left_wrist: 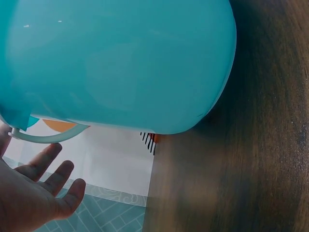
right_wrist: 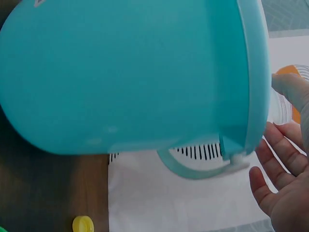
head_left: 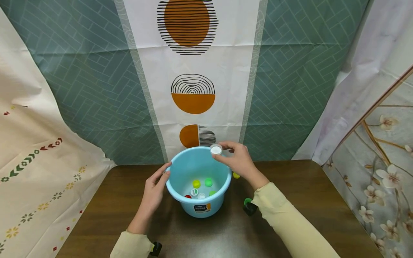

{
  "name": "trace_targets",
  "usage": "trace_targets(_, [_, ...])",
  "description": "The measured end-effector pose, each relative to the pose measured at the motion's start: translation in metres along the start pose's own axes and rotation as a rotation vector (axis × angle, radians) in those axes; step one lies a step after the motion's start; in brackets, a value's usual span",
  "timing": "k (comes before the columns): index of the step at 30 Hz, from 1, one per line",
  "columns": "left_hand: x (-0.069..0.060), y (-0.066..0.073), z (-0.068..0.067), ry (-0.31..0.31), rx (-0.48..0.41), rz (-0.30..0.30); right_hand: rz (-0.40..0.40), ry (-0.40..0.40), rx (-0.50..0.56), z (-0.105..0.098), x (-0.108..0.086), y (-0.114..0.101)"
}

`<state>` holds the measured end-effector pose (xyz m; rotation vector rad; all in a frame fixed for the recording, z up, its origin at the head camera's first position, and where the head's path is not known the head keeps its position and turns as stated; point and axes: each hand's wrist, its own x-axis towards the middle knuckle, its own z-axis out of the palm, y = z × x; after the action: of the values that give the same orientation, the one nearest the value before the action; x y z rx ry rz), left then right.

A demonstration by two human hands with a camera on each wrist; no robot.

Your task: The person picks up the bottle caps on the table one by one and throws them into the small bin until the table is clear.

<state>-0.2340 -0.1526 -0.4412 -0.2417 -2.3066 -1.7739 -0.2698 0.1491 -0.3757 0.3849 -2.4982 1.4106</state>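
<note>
A light blue bucket [head_left: 198, 154] stands on the table with several bottle caps inside: a yellow cap [head_left: 196, 184], a green cap [head_left: 208, 182], a white cap with green print [head_left: 194, 192] and others. My left hand [head_left: 154, 188] touches the left rim, its fingers fairly straight; in the left wrist view the hand [left_wrist: 36, 193] has loosely spread fingers beside the handle [left_wrist: 50, 137]. Between thumb and fingers, my right hand [head_left: 240, 161] pinches a white bottle cap [head_left: 216, 149] above the bucket's back right rim. In the right wrist view the bucket wall partly hides that cap [right_wrist: 280, 108].
On the brown wooden table [head_left: 290, 200], a yellow cap [head_left: 236, 175] lies right of the bucket. A green cap [head_left: 247, 201] is nearer, partly behind the right wrist's black camera [head_left: 250, 208]. Patterned cloth [head_left: 206, 64] hangs along the table's back edge.
</note>
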Motion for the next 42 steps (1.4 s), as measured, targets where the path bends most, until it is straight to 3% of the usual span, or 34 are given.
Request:
trace_targets(13, [0.0, 0.001, 0.0, -0.004, 0.006, -0.001, -0.095, -0.06, 0.045, 0.028, 0.004, -0.015])
trace_targets(29, [0.0, 0.0, 0.0, -0.009, -0.013, 0.008, -0.102, -0.112, 0.017, 0.052, 0.002, -0.03])
trace_targets(42, [0.0, 0.001, 0.001, -0.007, -0.004, 0.01, -0.091, -0.17, 0.004, 0.058, 0.001, -0.032])
